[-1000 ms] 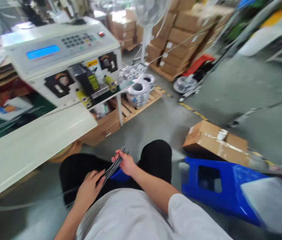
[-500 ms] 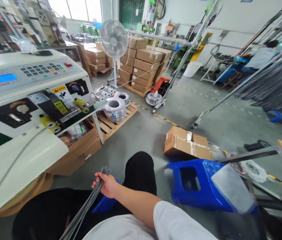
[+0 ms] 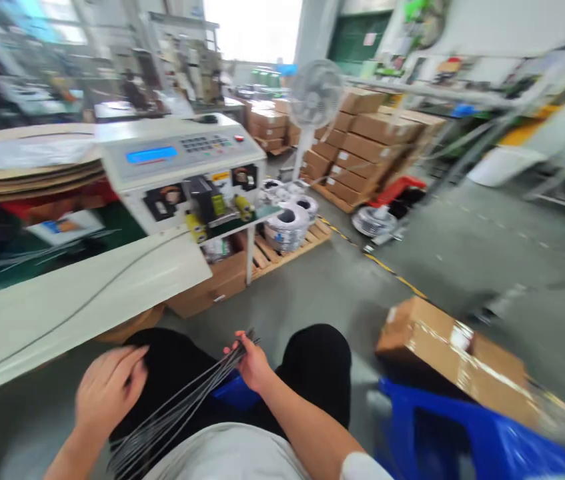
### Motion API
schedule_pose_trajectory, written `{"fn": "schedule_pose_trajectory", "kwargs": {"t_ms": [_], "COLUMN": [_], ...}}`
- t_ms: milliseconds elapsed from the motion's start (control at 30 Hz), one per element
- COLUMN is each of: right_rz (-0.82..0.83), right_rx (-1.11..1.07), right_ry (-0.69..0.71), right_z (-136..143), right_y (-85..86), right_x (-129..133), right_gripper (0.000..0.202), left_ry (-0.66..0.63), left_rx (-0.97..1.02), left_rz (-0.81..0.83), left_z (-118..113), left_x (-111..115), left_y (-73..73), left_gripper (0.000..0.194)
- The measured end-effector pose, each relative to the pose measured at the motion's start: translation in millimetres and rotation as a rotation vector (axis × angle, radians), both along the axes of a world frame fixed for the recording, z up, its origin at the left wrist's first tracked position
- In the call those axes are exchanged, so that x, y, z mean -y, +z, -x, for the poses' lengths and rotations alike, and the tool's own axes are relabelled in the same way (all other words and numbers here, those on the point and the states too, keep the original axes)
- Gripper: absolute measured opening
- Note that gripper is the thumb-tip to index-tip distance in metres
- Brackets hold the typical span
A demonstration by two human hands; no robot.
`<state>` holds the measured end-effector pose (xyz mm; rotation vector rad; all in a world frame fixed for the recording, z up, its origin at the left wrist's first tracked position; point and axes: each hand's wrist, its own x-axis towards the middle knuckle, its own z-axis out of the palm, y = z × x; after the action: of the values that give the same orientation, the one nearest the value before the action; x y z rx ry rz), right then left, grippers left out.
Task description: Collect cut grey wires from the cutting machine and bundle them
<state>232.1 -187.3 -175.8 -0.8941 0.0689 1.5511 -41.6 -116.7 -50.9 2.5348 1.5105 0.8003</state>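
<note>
My right hand (image 3: 253, 363) is closed round one end of a bundle of thin grey cables (image 3: 189, 403) above my lap. The cables fan out down and to the left across my thigh. To the left, my left hand (image 3: 109, 387) hovers over my other thigh, its fingers loosely apart and slightly blurred, with nothing seen in it. A single grey cable (image 3: 107, 283) lies along the white sloping tray (image 3: 62, 313) ahead of my left hand. It runs up to a machine with a blue display (image 3: 152, 155) and yellow rollers (image 3: 195, 227).
Coils of grey cable (image 3: 286, 230) stand on a wooden pallet (image 3: 307, 248) past the machine. Stacked cartons (image 3: 357, 160) and a white fan (image 3: 316, 93) are behind. A taped carton (image 3: 455, 347) and a blue plastic stool (image 3: 462, 427) are close on my right.
The view has swung left, bringing more of the machine table into sight. My left hand has come into view at the lower left. My right hand keeps hold of the cables, now more fanned out.
</note>
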Motion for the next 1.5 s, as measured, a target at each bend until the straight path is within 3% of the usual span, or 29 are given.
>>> {"fn": "schedule_pose_trajectory", "kwargs": {"t_ms": [67,133,200,267,433,633,767,933,1000,1100,1200,1333,1433,1500], "right_rz": [0.005,0.005,-0.005,-0.014,-0.039,-0.041,-0.043,-0.032,-0.032,-0.025,-0.032,-0.099,-0.139,-0.139], "right_rx": [0.015,0.023,0.026,0.026,0.049,0.039,0.045,0.049,0.052,0.071,0.1,0.131,0.126,0.106], "right_ry": [0.0,0.021,0.042,0.045,0.024,0.04,0.048,0.053,0.058,0.068,0.072,0.088,0.086,0.084], "right_z": [0,0,0,-1,-4,-6,-4,-2,-3,-5,-5,1,6,7], "right_y": [0.4,0.9,1.9,2.9,3.4,3.8,6.6,9.1,8.5,8.2,12.6,22.8,24.4,23.2], "right_x": [-1,-2,-1,1,4,5,4,2,2,1,1,3,5,8], "right_gripper": [0.042,0.041,0.039,0.039,0.041,0.041,0.042,0.04,0.038,0.038,0.038,0.04,0.041,0.041], "left_ry": [-0.046,-0.008,0.048,0.088,0.143,0.212,0.237,0.261,0.219,0.182,0.14,-0.019,-0.096,-0.134], "left_rx": [-0.074,-0.095,-0.104,-0.11,-0.169,-0.149,-0.146,-0.116,-0.097,-0.087,-0.117,-0.272,-0.374,-0.412], "left_rz": [-0.155,-0.232,-0.241,-0.217,-0.095,-0.04,0.014,0.246,0.282,0.257,0.185,0.241,0.362,0.396], "left_z": [-21,-42,-63,-81,-99,-90,-78,-51,-36,-19,-20,-47,-68,-77], "left_x": [-34,-76,-115,-144,-182,-185,-178,-161,-143,-98,-39,31,61,69], "left_y": [20.4,44.8,65.2,76.4,71.3,62.2,63.5,76.4,83.4,84.8,65.4,17.4,-12.9,-23.2], "left_gripper": [0.024,0.031,0.037,0.043,0.054,0.053,0.046,0.042,0.042,0.043,0.039,0.039,0.04,0.039]}}
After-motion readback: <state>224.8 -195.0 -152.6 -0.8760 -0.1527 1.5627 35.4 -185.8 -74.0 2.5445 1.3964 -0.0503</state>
